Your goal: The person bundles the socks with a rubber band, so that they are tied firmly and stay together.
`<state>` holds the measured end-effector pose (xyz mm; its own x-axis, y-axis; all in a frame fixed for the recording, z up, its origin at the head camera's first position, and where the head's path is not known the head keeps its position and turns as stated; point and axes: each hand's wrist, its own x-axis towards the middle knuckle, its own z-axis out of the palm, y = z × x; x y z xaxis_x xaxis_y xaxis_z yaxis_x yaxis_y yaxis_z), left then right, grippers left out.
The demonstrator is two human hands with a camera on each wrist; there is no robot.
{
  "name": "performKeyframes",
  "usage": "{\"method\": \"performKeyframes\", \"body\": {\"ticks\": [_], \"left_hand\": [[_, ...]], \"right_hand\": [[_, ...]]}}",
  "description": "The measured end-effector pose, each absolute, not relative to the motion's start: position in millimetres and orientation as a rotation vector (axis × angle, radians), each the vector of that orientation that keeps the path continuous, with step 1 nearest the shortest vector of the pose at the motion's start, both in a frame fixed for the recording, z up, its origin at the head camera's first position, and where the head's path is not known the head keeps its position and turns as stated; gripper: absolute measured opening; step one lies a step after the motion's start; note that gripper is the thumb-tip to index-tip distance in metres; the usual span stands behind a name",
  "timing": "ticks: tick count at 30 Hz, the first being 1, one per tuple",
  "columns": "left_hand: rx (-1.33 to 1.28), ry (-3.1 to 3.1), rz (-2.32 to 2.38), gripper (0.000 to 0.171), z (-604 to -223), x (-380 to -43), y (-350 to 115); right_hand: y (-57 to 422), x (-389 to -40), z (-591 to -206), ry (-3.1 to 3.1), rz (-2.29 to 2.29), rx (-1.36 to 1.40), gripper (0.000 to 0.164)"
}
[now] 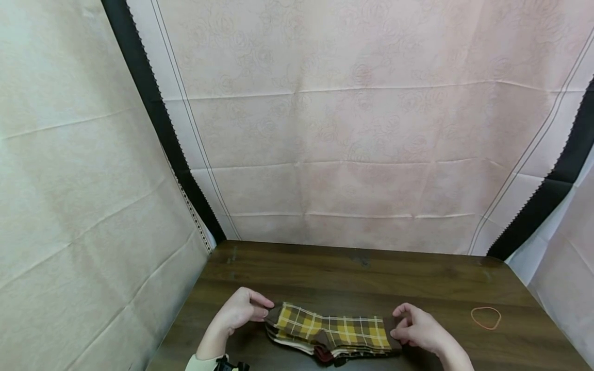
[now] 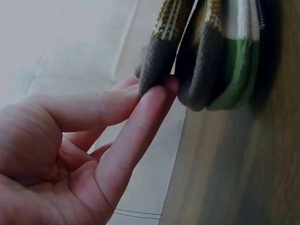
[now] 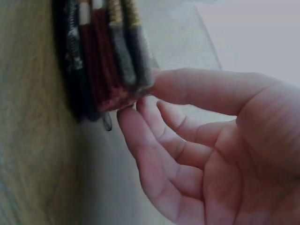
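A flat pile of folded socks lies in front of me in the head view. On top is a yellow and brown plaid sock (image 1: 357,331) with white lines and dark ends. My left hand (image 1: 238,312) pinches its left end between thumb and fingers; the left wrist view shows that grey-brown end lifted slightly apart from the layer below. At the other end, my right hand (image 1: 419,331) has its thumb on the plaid sock's tip and fingers curled at the pile's end. Under it show a green and white sock (image 2: 241,77), dark red socks (image 3: 105,70) and a black one (image 3: 77,86).
The pile rests near the front of a dark wooden table (image 1: 325,278). A thin orange rubber band (image 1: 485,308) lies to the right of my right hand. Pale patterned cloth (image 1: 352,154) hangs behind the table, with more cloth at both sides.
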<state>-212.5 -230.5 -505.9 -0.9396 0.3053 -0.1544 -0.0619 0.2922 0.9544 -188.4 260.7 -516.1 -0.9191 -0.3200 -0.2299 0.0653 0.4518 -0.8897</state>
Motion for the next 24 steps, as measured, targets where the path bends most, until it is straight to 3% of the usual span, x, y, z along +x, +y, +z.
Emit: {"method": "performKeyframes", "body": {"ticks": [12, 24], "left_hand": [[0.166, 2.287, 1.628, 0.020, -511.2, -215.3, -228.8], [0.179, 2.417, 1.506, 0.018, -515.5, -214.7, -226.4]], "right_hand": [[255.3, -189.4, -522.2, 2.335, -1.338, 0.106, 0.051], [251.2, -186.7, -520.4, 2.351, -1.318, 0.067, 0.030]]}}
